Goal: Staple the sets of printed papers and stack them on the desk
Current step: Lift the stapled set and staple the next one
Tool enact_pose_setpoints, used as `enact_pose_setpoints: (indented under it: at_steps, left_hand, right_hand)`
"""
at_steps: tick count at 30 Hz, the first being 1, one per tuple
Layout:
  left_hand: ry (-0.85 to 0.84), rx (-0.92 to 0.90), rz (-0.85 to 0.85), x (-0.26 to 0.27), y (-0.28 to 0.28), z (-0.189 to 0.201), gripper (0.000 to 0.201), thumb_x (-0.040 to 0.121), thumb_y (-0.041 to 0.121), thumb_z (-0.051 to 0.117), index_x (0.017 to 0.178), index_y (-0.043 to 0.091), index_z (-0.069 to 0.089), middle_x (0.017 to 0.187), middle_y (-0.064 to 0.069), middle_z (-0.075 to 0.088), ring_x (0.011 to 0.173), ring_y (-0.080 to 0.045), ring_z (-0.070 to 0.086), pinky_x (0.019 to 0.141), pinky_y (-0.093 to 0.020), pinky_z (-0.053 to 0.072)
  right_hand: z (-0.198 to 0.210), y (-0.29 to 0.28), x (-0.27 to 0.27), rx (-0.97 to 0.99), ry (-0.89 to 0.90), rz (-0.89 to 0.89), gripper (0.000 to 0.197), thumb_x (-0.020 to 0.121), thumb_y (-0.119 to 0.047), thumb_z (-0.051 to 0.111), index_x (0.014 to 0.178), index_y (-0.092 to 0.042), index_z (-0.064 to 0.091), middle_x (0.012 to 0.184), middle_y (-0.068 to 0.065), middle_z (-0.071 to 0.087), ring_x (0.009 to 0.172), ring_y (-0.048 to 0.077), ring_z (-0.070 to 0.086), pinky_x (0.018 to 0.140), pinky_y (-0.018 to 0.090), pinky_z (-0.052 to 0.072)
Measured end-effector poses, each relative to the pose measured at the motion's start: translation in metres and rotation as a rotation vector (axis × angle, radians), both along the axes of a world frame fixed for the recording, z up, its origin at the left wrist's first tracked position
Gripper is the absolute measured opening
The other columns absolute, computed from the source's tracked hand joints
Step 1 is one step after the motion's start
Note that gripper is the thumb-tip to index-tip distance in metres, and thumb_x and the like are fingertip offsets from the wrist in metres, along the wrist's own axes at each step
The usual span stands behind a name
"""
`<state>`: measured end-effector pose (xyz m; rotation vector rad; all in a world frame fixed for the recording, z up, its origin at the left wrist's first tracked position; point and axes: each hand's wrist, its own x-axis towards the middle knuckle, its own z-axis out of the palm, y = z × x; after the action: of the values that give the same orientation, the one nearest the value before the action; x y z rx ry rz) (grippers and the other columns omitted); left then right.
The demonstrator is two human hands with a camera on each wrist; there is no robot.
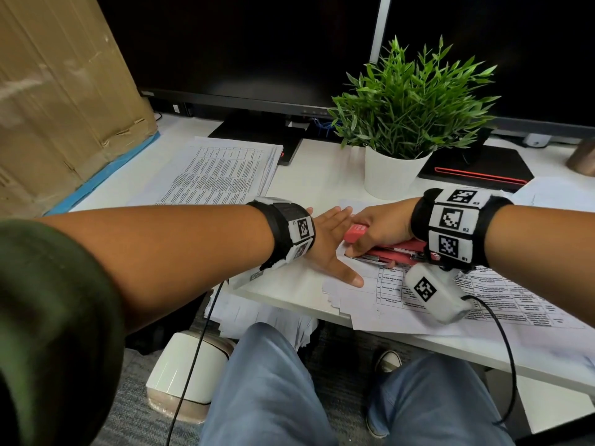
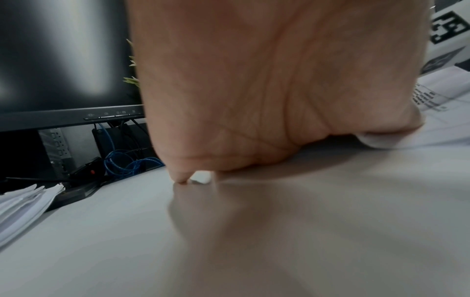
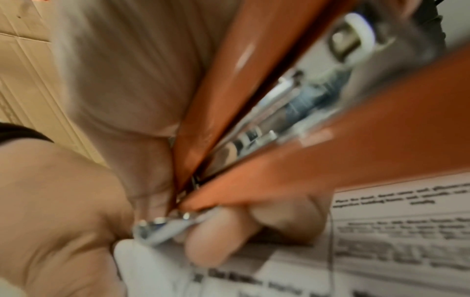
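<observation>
A set of printed papers (image 1: 434, 294) lies on the white desk (image 1: 318, 175) at its front edge. My left hand (image 1: 331, 246) lies flat on the set's left corner, fingers straight and spread. My right hand (image 1: 376, 230) grips a red stapler (image 1: 396, 249) whose nose sits over that corner, right beside the left hand. In the right wrist view the red stapler (image 3: 229, 90) has its metal magazine showing, and my fingers (image 3: 216, 237) curl under its nose on the printed papers (image 3: 381, 241). A stack of printed papers (image 1: 225, 172) lies at the back left.
A potted green plant (image 1: 405, 111) stands just behind my hands. Two dark monitors (image 1: 244, 49) fill the back. A cardboard box (image 1: 54, 101) stands at the left. More loose sheets (image 1: 273, 320) hang below the desk edge above my knees.
</observation>
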<state>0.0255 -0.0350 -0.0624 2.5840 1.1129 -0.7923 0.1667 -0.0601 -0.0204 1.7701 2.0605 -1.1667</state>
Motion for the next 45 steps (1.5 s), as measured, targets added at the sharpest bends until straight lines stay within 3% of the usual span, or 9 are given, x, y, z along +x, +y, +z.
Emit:
enact_pose_setpoints:
  at_steps: [4,10,18,24,27,29,31,37,45]
  left_hand:
    - [0.001,-0.006,0.009,0.001,-0.001,0.002,0.121,0.073,0.086,0.044,0.151,0.022,-0.023,0.156,0.000,-0.035,0.145,-0.016,-0.030,0.118,-0.056,-0.007]
    - [-0.001,0.006,0.010,0.001,-0.005,0.006,0.120,0.077,0.082,0.046,0.150,0.019,-0.024,0.157,-0.003,-0.034,0.145,-0.018,-0.029,0.119,-0.049,-0.012]
    - [-0.005,-0.008,-0.005,0.000,-0.006,0.004,0.123,0.072,0.084,0.050,0.150,0.024,-0.024,0.155,-0.002,-0.038,0.142,-0.018,-0.035,0.112,-0.046,-0.022]
    - [-0.130,-0.102,0.070,-0.012,0.001,0.019,0.125,0.070,0.078,0.061,0.154,0.024,-0.014,0.158,0.000,-0.030,0.146,-0.020,-0.027,0.120,-0.053,-0.006]
    - [-0.342,-0.106,0.215,-0.021,0.000,0.037,0.096,0.081,0.056,0.068,0.155,0.016,0.020,0.164,-0.002,0.008,0.150,-0.020,0.009,0.121,-0.036,0.015]
    - [-0.569,-0.129,0.330,-0.026,-0.001,0.041,0.061,0.087,0.033,0.070,0.141,0.013,0.050,0.141,-0.005,0.053,0.129,-0.020,0.050,0.106,-0.029,0.038]
    - [-0.816,-0.284,0.538,-0.028,-0.006,0.040,0.030,0.089,0.008,0.066,0.118,0.001,0.066,0.106,-0.013,0.070,0.096,-0.023,0.067,0.090,-0.031,0.051]
    - [-1.142,-0.861,0.937,-0.029,-0.026,0.035,0.018,0.091,-0.013,0.043,0.090,-0.007,0.060,0.087,-0.025,0.068,0.081,-0.030,0.068,0.083,-0.036,0.057]
    - [-1.265,-0.728,0.890,-0.041,-0.033,0.031,0.010,0.084,-0.009,0.066,0.080,0.000,0.069,0.071,-0.010,0.068,0.067,-0.017,0.063,0.069,-0.023,0.057]
  right_hand:
    - [-0.001,0.000,0.000,-0.051,0.020,-0.029,0.015,0.087,-0.028,0.069,0.100,-0.024,0.062,0.091,0.008,0.070,0.066,0.018,0.065,0.067,0.031,0.057]
    - [0.000,0.001,0.003,-0.061,0.064,-0.061,0.007,0.090,-0.022,0.066,0.092,-0.017,0.062,0.054,-0.007,0.064,0.042,0.005,0.059,0.044,0.017,0.047]
    - [-0.005,-0.007,0.008,-0.154,0.229,-0.178,0.018,0.092,-0.023,0.064,0.100,-0.008,0.058,0.067,0.012,0.062,0.051,0.024,0.058,0.055,0.030,0.052]
    - [-0.001,-0.006,0.007,0.049,0.107,-0.140,0.027,0.090,-0.031,0.066,0.100,-0.008,0.057,0.088,0.013,0.066,0.075,0.027,0.062,0.063,0.028,0.053]
    - [-0.003,-0.006,0.010,0.194,-0.045,-0.126,0.036,0.084,-0.047,0.068,0.104,-0.020,0.055,0.097,0.002,0.067,0.086,0.021,0.065,0.080,0.032,0.053]
    - [-0.004,-0.007,0.010,0.268,-0.101,-0.106,0.038,0.082,-0.051,0.067,0.104,-0.024,0.052,0.099,-0.003,0.062,0.092,0.018,0.061,0.086,0.033,0.050]
    - [-0.003,-0.008,0.007,0.327,-0.087,-0.091,0.036,0.083,-0.047,0.067,0.104,-0.024,0.049,0.097,-0.005,0.058,0.090,0.016,0.057,0.081,0.030,0.047]
    - [0.012,-0.011,-0.007,0.434,-0.025,-0.072,0.035,0.085,-0.041,0.068,0.103,-0.022,0.045,0.086,-0.005,0.056,0.077,0.015,0.056,0.064,0.028,0.045]
    - [0.021,-0.014,-0.011,0.471,-0.040,-0.050,0.033,0.088,-0.042,0.064,0.102,-0.022,0.042,0.082,-0.006,0.054,0.071,0.012,0.054,0.062,0.028,0.043]
